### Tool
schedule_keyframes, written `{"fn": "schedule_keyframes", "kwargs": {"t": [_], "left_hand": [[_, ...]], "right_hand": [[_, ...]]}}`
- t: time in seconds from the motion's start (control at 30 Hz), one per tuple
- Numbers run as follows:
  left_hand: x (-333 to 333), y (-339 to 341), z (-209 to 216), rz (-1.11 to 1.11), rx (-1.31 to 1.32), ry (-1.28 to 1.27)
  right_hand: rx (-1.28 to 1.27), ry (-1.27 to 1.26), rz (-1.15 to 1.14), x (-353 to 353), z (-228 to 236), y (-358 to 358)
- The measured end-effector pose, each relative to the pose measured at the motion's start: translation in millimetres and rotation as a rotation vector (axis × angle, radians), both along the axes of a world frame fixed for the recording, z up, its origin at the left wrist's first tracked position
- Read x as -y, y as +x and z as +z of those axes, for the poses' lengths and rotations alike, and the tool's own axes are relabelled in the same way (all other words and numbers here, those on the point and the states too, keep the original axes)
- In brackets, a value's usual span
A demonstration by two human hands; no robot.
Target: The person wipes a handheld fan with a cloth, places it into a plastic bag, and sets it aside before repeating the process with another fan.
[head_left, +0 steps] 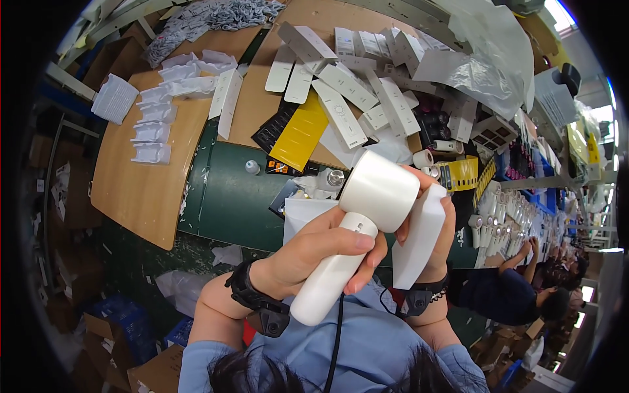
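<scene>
In front of my chest is a white handheld device (331, 275) with a wide round head and a straight handle, shaped like a small hair dryer or hand fan. My left hand (304, 252) is closed around the handle just below the head, thumb on the neck near a small slider. My right hand (445, 239) grips a white block-like piece (419, 239), long and slightly curved at the top, beside the device's head. Some right fingertips reach behind the head; whether they touch it is hidden. Both wrists wear black straps with small black units.
Ahead lies a pile of long white boxes (341, 114) with a yellow sheet (301, 134). White trays (154, 124) line a wooden board at left. A small bottle (252, 167) stands on the green table. At right are many white devices (501, 226) and another person (511, 291).
</scene>
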State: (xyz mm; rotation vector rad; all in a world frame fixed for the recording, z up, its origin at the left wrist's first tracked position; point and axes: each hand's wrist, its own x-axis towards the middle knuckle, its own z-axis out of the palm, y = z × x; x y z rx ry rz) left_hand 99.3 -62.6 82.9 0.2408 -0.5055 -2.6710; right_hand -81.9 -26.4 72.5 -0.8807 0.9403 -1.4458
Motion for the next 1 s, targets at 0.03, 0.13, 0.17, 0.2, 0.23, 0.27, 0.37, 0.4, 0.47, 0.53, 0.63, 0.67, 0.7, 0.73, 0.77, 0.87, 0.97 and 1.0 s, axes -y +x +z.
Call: {"fn": "schedule_keyframes", "kwargs": {"t": [0.03, 0.13, 0.17, 0.2, 0.23, 0.27, 0.37, 0.4, 0.47, 0.53, 0.63, 0.67, 0.7, 0.73, 0.77, 0.87, 0.97, 1.0], "left_hand": [[-0.4, 0.5, 0.7, -0.002, 0.007, 0.004], [-1.7, 1.5, 2.2, -0.006, 0.019, 0.01], [-2.0, 1.6, 2.6, -0.005, 0.02, 0.008], [-2.3, 1.8, 2.6, -0.002, 0.022, 0.006], [-2.5, 1.9, 2.6, 0.0, 0.024, 0.004], [-2.8, 2.0, 2.4, 0.0, 0.023, 0.003], [-3.2, 2.2, 1.7, 0.003, 0.025, -0.012], [-3.2, 2.3, 1.5, 0.002, 0.024, -0.013], [-3.2, 2.4, 0.8, 0.007, 0.034, -0.021], [-2.5, 2.7, 1.7, 0.008, 0.039, -0.027], [0.7, 2.9, 5.4, 0.01, 0.154, -0.116], [0.5, 2.4, 4.4, 0.007, 0.153, -0.119], [-0.1, 2.2, 2.4, 0.034, 0.18, -0.187], [-0.9, 1.8, 0.1, 0.061, 0.208, -0.257], [-1.3, 1.2, -1.3, 0.088, 0.235, -0.326], [-2.1, -1.7, -1.5, 0.111, 0.275, -0.374], [-4.5, -8.2, -5.3, 0.146, 0.33, -0.419], [-5.5, -10.9, -7.5, 0.171, 0.367, -0.44]], "right_hand": [[0.002, -0.006, 0.004, -0.4, 0.6, 0.5], [-0.004, 0.006, -0.022, -1.4, 1.9, 3.0], [-0.007, 0.011, -0.035, -1.7, 2.5, 3.4], [-0.007, 0.011, -0.034, -1.7, 2.9, 3.5], [-0.003, 0.01, -0.027, -1.7, 3.3, 3.5], [0.001, 0.01, -0.019, -1.8, 3.7, 3.4], [-0.002, 0.017, -0.027, -1.8, 6.2, 5.4], [-0.009, 0.026, -0.043, -1.9, 7.6, 6.7], [-0.016, 0.034, -0.06, -3.3, 9.4, 6.5], [-0.121, -0.007, -0.035, -7.0, 11.1, 3.7], [-0.357, -0.135, -0.052, -5.6, 17.4, 6.1], [-0.539, -0.242, -0.08, -3.4, 22.1, 9.1], [-0.722, -0.349, -0.108, -1.9, 25.1, 10.7], [-0.725, -0.351, -0.112, -1.3, 25.3, 10.6], [-0.802, -0.374, -0.12, -1.0, 24.5, 10.1], [-0.96, -0.421, -0.139, 1.4, 21.4, 8.8], [-0.817, -0.288, -0.146, 7.7, 18.6, 8.0], [-0.819, -0.29, -0.147, 9.5, 16.8, 7.8]]}}
